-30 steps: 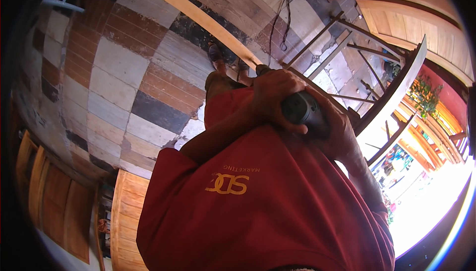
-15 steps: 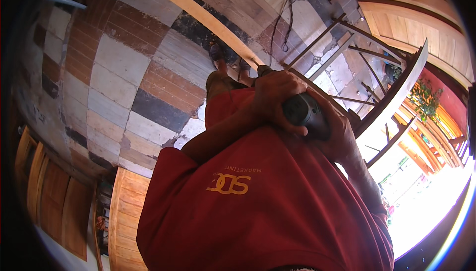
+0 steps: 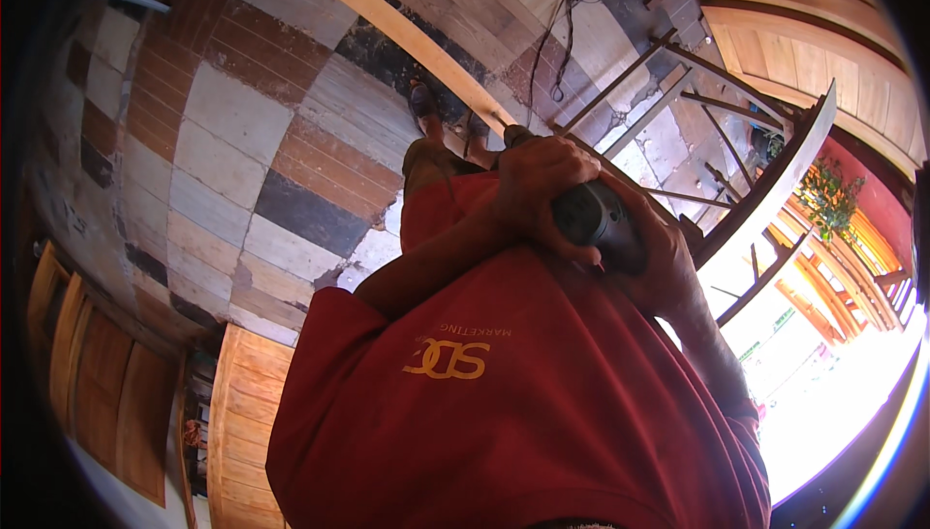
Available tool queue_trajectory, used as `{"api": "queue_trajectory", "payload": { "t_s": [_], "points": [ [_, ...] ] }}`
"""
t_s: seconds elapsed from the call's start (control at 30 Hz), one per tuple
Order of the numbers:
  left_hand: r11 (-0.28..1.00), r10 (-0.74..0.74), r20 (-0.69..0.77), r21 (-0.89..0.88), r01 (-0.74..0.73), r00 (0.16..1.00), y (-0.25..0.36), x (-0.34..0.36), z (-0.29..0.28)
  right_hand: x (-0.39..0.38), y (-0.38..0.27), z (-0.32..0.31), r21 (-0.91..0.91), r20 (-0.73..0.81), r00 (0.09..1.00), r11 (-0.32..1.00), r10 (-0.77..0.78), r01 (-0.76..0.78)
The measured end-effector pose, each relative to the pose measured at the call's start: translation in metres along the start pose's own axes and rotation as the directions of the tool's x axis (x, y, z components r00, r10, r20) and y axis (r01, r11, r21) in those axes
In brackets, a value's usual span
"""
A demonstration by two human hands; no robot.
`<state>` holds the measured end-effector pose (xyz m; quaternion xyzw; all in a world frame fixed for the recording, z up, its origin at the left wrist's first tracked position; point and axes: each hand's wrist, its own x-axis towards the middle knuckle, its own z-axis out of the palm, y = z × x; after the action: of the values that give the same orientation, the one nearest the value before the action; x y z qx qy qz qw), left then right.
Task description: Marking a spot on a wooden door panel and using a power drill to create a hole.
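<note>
Both my hands are wrapped round a dark power drill (image 3: 587, 215) held in front of my chest. My left hand (image 3: 542, 180) grips its body from the left and over the top, the thumb lying below. On the other side, my right hand (image 3: 654, 246) closes round the drill's right and rear part, its fingers largely hidden. The chuck (image 3: 515, 136) points away from me, and a thin bit reaches the near end of a long pale wooden plank (image 3: 387, 23). How deep the bit sits in the wood I cannot tell.
To the right stands a metal-framed table (image 3: 765, 195) with a pale edge. A black cable (image 3: 567, 20) lies on the patchwork tile floor (image 3: 237, 117). Wooden panels (image 3: 794, 20) stand at the far right, and more panels (image 3: 252, 422) at the near left. A plant (image 3: 831, 198) grows beyond the table.
</note>
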<state>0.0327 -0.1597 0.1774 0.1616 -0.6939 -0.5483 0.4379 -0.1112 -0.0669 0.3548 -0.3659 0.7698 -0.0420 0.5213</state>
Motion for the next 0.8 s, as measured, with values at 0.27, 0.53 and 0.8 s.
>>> {"api": "queue_trajectory", "payload": {
  "t_s": [0.27, 0.53, 0.8],
  "points": [
    [1.000, 0.018, -0.013, -0.004, -0.018, 1.000, 0.0011, 0.0007, -0.0016, 0.0006, 0.0013, -0.0001, -0.051, -0.003, 0.997, 0.996, -0.079, 0.078],
    [1.000, 0.016, -0.016, 0.004, -0.016, 1.000, 0.0000, 0.0022, -0.0014, 0.0010, -0.0018, -0.0014, -0.001, -0.007, 1.000, 1.000, 0.000, 0.000],
    [1.000, 0.008, -0.009, 0.008, -0.008, 1.000, -0.0010, 0.0034, -0.0033, 0.0050, -0.0049, -0.0011, 0.021, -0.018, 1.000, 1.000, -0.016, 0.016]
  ]
}}
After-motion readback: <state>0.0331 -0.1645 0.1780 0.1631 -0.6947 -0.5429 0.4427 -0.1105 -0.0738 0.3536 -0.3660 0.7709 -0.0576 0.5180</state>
